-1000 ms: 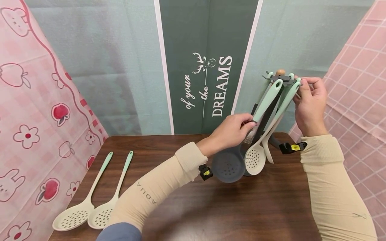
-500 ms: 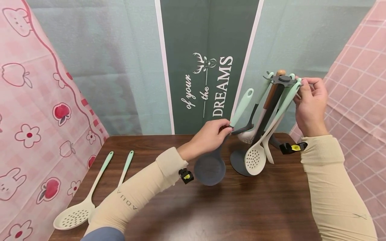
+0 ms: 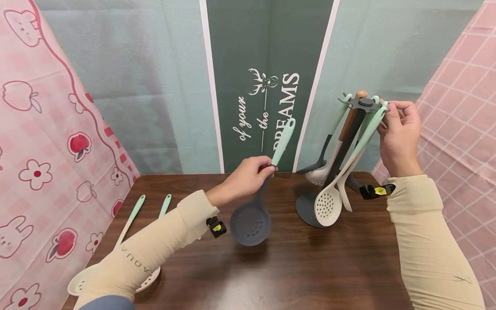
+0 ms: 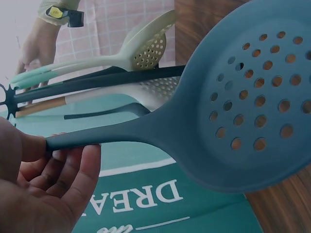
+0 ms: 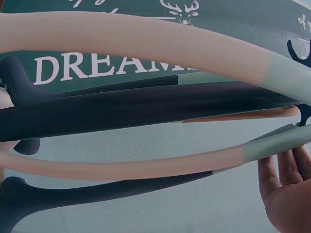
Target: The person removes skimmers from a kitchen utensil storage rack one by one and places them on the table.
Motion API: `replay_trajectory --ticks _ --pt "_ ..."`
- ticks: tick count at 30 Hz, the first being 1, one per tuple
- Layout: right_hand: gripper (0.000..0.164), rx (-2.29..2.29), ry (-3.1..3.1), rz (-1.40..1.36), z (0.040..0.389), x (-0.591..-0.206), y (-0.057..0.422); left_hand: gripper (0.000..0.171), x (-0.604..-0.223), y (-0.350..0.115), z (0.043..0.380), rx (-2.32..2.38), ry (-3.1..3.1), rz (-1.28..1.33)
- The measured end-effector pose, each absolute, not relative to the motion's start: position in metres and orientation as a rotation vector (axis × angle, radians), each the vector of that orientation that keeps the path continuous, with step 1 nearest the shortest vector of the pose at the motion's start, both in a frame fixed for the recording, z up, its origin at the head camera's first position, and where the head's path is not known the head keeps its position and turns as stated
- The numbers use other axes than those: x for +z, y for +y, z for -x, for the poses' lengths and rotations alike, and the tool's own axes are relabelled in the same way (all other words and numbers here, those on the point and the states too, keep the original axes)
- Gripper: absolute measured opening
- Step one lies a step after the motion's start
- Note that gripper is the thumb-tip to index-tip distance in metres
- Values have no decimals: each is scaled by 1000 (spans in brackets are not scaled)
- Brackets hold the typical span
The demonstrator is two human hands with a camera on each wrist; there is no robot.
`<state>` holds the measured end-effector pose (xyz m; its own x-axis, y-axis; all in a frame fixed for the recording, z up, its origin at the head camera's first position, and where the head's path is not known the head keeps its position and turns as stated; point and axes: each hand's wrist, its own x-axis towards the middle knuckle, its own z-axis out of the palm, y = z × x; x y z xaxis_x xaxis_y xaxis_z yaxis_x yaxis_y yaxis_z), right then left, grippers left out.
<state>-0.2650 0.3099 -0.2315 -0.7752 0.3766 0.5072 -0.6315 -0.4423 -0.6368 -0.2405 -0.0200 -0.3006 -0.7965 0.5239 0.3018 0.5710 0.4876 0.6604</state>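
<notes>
My left hand [image 3: 248,174] pinches a dark grey skimmer [image 3: 249,224] at the neck, just below its mint handle. The skimmer hangs upright above the table, left of the utensil stand, its holed bowl downward. In the left wrist view its broad perforated bowl [image 4: 204,150] fills the right side. My right hand [image 3: 401,133] grips the top of the stand [image 3: 346,146] at a hook and the mint handle end there. From the right wrist view, its fingers [image 5: 286,170] touch that mint handle. A white slotted spoon [image 3: 328,207] hangs at the stand's front.
Several other utensils hang on the stand, including a grey turner [image 3: 319,163] and one with a brown handle [image 3: 346,125]. Two cream skimmers lie at the table's left, one nearer the edge [image 3: 81,277], the other [image 3: 149,282] partly behind my left sleeve. A curtain backs the table [image 3: 310,267].
My left hand has moved left and slightly down, carrying the grey skimmer away from the stand. My left sleeve now covers more of the cream skimmers. The right hand stays in place.
</notes>
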Motion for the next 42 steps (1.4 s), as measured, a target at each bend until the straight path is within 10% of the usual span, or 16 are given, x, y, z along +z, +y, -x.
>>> replay_trajectory --ticks 42 --pt "11 2222 -1138 -423 267 -233 311 24 -357 -143 238 -1833 -2849 438"
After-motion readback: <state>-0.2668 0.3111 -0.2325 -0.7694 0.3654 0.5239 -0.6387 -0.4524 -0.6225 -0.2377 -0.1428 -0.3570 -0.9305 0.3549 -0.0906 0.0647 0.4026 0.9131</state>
